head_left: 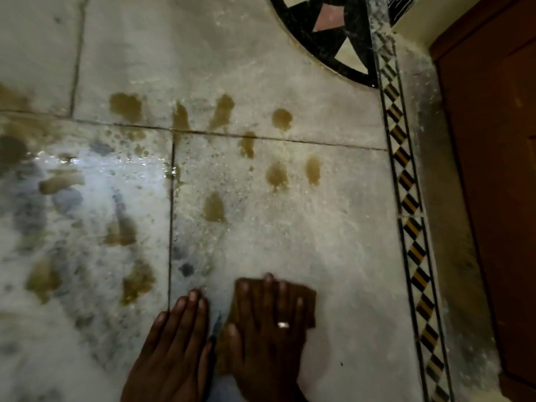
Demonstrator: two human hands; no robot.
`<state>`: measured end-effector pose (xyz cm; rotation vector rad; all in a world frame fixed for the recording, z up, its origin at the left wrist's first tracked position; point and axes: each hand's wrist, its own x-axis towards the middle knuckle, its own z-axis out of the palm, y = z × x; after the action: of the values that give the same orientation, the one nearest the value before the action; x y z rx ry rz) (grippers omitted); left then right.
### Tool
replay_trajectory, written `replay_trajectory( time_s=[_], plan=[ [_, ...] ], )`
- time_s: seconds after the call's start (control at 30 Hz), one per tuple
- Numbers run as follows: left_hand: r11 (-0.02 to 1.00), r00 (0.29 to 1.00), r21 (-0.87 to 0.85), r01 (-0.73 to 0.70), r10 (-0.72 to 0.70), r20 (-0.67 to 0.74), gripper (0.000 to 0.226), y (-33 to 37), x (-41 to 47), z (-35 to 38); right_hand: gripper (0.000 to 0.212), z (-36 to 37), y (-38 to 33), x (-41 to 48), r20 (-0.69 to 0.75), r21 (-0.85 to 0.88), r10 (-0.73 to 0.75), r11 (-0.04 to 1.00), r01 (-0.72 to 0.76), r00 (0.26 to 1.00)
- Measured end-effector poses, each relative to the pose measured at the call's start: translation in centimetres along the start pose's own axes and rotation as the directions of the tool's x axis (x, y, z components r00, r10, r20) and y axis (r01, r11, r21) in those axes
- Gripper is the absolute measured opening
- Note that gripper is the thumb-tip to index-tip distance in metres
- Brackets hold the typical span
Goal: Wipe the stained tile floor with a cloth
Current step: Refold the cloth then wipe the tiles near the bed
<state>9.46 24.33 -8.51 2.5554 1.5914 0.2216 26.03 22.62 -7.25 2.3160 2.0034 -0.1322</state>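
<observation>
The pale marble tile floor [333, 242] carries several brown stains [214, 207], scattered from the left edge to the middle and further up. A dark brown cloth [307, 300] lies flat on the floor near the bottom centre. My right hand [266, 329], with a ring on one finger, rests palm down on top of the cloth and presses it flat. My left hand [177, 338] lies flat on the bare tile just to the left of the cloth, fingers together, holding nothing. Most of the cloth is hidden under my right hand.
A wet, shiny patch [95, 169] glares on the left tile. A checkered inlay border strip [412, 227] runs down the right side. Beyond it stands a brown wooden door [499, 169]. A dark round mosaic inlay [327, 33] sits at the top.
</observation>
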Motion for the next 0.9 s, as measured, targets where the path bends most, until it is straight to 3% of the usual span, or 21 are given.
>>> replay_trajectory(
  time_s=[0.1, 0.23, 0.4, 0.6, 0.77, 0.9],
  plan=[
    [0.999, 1.0, 0.03, -0.01, 0.011, -0.024, 0.055, 0.0, -0.1, 0.3, 0.064, -0.9, -1.3, 6.5, -0.046, 0.094, -0.179, 0.979, 0.182, 0.983],
    [1.0, 1.0, -0.003, 0.004, -0.004, 0.019, 0.057, -0.3, 0.2, 0.3, 0.063, -1.5, 0.1, 15.1, -0.063, 0.053, -0.27, 0.961, 0.273, 0.961],
    [1.0, 0.999, -0.021, -0.021, 0.022, 0.032, 0.059, -0.6, 0.2, 0.0, 0.057, -1.4, 6.1, 19.5, -0.11, -0.023, -0.111, 0.994, 0.109, 0.988],
    [0.998, 1.0, -0.057, -0.002, 0.004, 0.029, 0.059, -0.6, 0.2, 0.1, 0.059, 0.2, 6.9, 8.5, -0.149, -0.077, 0.112, 0.989, -0.124, 0.983],
    [0.996, 1.0, -0.092, 0.021, -0.022, -0.001, 0.059, -0.4, -0.3, 0.2, 0.061, 0.4, 0.0, 3.7, -0.033, -0.05, -0.161, 0.986, 0.159, 0.986],
    [0.979, 0.982, -0.075, 0.189, -0.188, 0.018, 0.065, -0.8, -0.6, 0.3, 0.058, -0.6, -4.2, 10.0, -0.047, 0.02, -0.43, 0.902, 0.431, 0.901]
  ],
)
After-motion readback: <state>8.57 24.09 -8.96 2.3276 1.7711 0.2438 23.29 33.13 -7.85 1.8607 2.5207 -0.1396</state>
